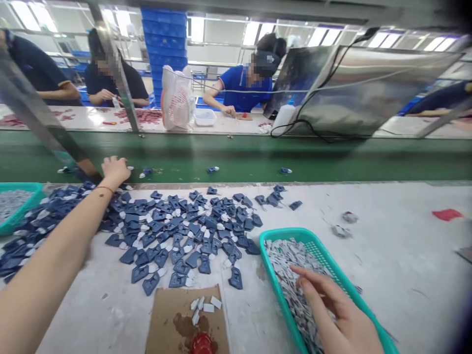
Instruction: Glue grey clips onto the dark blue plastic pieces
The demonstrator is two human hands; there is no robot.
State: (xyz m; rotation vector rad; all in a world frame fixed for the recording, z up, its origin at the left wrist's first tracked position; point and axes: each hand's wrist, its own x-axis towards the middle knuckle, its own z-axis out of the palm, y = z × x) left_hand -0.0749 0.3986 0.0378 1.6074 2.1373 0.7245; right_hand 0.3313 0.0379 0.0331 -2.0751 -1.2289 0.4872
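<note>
My left hand point(115, 171) reaches over the near edge of the green conveyor belt point(250, 164), fingers curled down and mostly hidden. A small white tip shows beside it, but I cannot make out what it grips. Below lies a wide heap of dark blue plastic pieces point(184, 231), many with white tabs. My right hand point(332, 307) hovers over a teal basket point(275, 275) of small grey-white pieces point(291, 260). Its thumb and forefinger are slightly apart, with nothing visible between them. Several white pieces point(208, 308) lie on a cardboard sheet point(162, 314) beside a red object point(202, 343).
Another teal basket point(37, 196) stands at the left. A slanted metal post point(70, 142) rises near my left hand. Several blue pieces point(213, 170) lie on the belt. Beyond it, people work at a bench point(147, 129) with a white bottle point(284, 118). A red scrap point(447, 215) lies right.
</note>
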